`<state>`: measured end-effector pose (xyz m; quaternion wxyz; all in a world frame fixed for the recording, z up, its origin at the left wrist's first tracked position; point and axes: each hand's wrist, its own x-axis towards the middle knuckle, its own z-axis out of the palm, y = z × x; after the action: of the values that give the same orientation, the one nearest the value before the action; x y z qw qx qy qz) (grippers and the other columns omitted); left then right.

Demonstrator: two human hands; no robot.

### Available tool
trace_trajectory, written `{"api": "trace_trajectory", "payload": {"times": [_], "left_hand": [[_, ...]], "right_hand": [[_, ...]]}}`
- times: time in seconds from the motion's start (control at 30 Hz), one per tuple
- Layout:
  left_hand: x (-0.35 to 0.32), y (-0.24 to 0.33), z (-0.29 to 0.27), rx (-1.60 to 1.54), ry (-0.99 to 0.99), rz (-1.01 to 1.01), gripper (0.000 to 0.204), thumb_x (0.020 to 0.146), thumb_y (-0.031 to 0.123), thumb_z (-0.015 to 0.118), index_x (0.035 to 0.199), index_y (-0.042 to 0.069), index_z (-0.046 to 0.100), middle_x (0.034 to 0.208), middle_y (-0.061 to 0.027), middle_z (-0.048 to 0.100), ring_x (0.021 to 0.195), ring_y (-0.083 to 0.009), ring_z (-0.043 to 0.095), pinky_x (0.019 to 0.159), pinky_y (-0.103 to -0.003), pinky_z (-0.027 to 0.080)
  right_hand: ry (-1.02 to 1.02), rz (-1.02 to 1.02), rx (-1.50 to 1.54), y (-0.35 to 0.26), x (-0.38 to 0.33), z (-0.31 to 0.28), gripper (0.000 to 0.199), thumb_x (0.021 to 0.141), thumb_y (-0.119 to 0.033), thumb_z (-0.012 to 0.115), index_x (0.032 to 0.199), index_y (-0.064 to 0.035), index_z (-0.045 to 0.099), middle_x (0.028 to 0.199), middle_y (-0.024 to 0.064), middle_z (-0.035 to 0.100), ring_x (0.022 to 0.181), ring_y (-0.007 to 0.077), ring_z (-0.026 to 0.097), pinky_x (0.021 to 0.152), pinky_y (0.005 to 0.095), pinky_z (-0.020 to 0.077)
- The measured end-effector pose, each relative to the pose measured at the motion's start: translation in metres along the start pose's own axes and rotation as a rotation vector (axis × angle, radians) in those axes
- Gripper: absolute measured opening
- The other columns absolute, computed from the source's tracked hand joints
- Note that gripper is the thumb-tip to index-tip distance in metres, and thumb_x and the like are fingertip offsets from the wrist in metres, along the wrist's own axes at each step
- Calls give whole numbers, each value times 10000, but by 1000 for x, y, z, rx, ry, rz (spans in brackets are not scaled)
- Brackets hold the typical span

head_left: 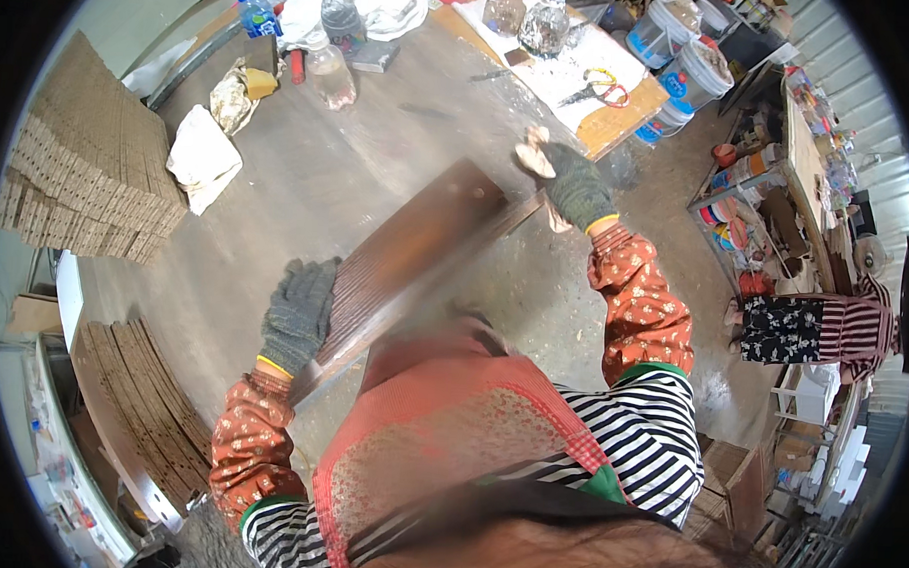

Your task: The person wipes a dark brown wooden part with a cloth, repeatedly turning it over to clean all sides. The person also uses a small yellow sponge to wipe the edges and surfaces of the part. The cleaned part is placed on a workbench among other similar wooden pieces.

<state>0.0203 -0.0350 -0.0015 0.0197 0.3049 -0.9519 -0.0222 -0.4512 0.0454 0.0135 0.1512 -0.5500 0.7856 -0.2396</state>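
Observation:
A dark brown grooved panel (416, 248) lies aslant along the near edge of the worktable (380, 131), partly smeared by motion. My left hand (298, 319), in a dark grey knitted glove, rests against its left end with the fingers stretched out. At the far right end is my right hand (578, 183), gloved alike and closed on a whitish rag (534, 155). The rag sticks out past the fingers, and the thumb's exact place cannot be made out.
Stacked brown boards (98, 161) stand at the left, with more boards (140, 403) below. Bottles (332, 74) and crumpled cloths (204, 160) lie on the table. Scissors (601, 89) sit on a side board near buckets (697, 67). Another person (833, 332) is at the right.

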Motion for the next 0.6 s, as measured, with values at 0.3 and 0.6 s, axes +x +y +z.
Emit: {"api": "trace_trajectory", "payload": {"times": [0.3, 0.6], "left_hand": [[117, 117, 0, -60, 260, -115, 886, 801, 512, 761, 1501, 63, 456, 1473, -216, 515, 1353, -407, 484, 1192, -568, 291], [123, 123, 21, 8, 271, -123, 955, 787, 616, 735, 1478, 21, 448, 1450, -212, 513, 1311, -391, 496, 1142, -579, 346]], "right_hand": [[-344, -284, -92, -18, 59, 46, 534, 851, -376, 709, 1293, -79, 666, 1281, 208, 659, 1166, 372, 633, 1015, 445, 482], [-382, -703, -209, -30, 82, 29, 277, 831, -157, 684, 1094, -86, 736, 1210, 154, 681, 1171, 329, 634, 983, 409, 510]]}}
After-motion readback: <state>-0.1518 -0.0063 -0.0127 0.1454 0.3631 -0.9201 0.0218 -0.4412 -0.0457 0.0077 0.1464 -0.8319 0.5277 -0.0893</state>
